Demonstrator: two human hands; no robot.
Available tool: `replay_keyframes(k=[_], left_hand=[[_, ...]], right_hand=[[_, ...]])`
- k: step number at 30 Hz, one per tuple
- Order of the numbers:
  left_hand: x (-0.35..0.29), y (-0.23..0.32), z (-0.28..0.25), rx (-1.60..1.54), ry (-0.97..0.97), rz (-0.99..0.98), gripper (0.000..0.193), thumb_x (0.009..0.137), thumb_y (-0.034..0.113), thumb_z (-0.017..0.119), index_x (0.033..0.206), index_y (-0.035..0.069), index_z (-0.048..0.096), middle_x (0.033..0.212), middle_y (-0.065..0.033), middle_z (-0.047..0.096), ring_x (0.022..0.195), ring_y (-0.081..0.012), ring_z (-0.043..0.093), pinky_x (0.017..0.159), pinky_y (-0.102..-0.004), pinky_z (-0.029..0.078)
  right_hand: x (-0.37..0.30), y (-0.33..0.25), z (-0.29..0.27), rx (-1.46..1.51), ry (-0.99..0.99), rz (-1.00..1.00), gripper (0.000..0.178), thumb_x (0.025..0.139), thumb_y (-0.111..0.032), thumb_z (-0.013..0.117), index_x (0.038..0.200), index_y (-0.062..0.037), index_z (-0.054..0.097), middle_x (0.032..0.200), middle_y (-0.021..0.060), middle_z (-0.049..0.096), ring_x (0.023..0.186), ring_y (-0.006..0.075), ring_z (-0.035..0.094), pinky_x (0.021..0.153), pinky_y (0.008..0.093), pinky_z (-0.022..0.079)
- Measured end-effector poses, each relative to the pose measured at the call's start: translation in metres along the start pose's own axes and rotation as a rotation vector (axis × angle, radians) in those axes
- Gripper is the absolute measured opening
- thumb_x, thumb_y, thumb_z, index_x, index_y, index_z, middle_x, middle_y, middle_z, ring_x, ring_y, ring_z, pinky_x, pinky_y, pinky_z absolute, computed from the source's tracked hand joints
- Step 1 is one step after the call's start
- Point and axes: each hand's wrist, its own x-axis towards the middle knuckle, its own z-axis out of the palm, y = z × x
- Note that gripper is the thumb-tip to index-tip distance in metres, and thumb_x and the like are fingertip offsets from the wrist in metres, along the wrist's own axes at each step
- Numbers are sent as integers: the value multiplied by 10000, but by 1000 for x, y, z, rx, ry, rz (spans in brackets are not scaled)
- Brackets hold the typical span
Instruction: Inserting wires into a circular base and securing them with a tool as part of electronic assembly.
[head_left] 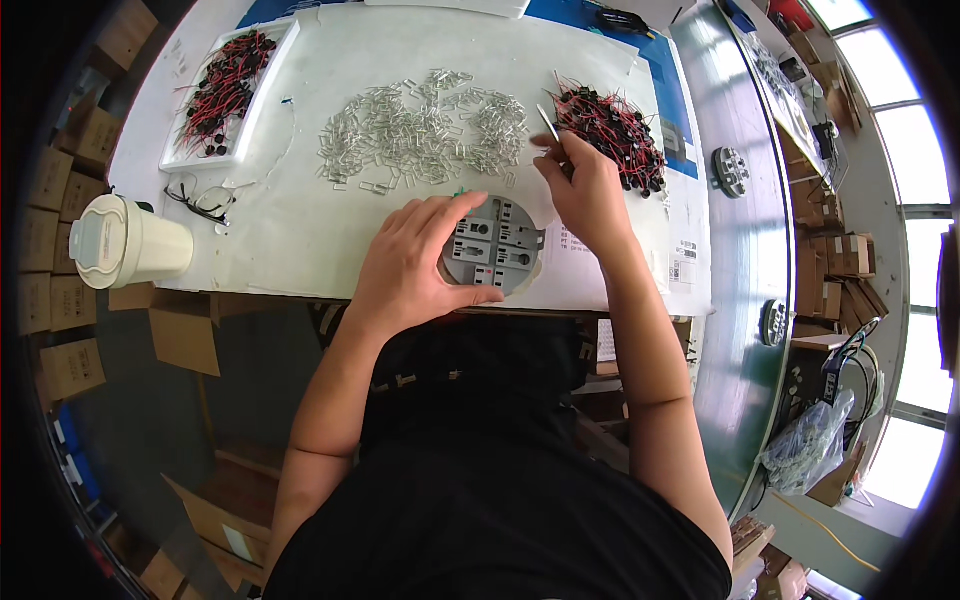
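Note:
My left hand (pixel 405 262) is curled around the left side of a round grey fixture (pixel 492 250) near the table's front edge, thumb along its near rim. The fixture's top carries several small slotted blocks. To its upper right, my right hand (pixel 588 190) is closed on a slim silver tool (pixel 547 122) that points up and away from me. Its lower part is hidden in my fingers, so its exact kind is unclear. Small clear pieces (pixel 410 135) lie in a loose heap beyond the fixture. Just past my right hand is a pile of black round parts with red and black wires (pixel 610 130).
At the left stand a white tray (pixel 250 140) of similar wired parts, eyeglasses (pixel 200 200) and a cream lidded cup (pixel 135 243). On the right, a metal-topped conveyor (pixel 735 260) carries other round fixtures (pixel 731 172). Cardboard boxes (pixel 185 335) sit below the table at the left.

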Motion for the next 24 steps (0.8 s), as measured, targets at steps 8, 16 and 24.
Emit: replay_keyframes(k=[8, 16, 24], left_hand=[[-1, 0, 2, 35, 20, 26, 955, 667, 481, 953, 1455, 101, 569, 1254, -96, 673, 1088, -321, 650, 969, -458, 523], [-2, 0, 4, 28, 43, 20, 952, 660, 453, 959, 1455, 102, 570, 1250, -96, 673, 1085, -319, 650, 968, -459, 528], [-3, 0, 4, 17, 34, -1, 938, 661, 425, 961, 1453, 107, 571, 1253, -90, 669, 1116, -320, 653, 976, -455, 531]], right_hand=[[-5, -15, -11, -12, -41, 127, 155, 927, -117, 756, 1008, 15, 762, 873, 144, 783, 659, 217, 682, 661, 350, 536], [-22, -20, -9, 222, -179, 233, 236, 939, -204, 747, 993, 26, 739, 858, 142, 768, 719, 220, 706, 691, 380, 548], [-30, -27, 5, 11, -170, 196, 282, 914, -238, 730, 957, 40, 713, 983, 194, 704, 889, 342, 706, 814, 424, 545]])
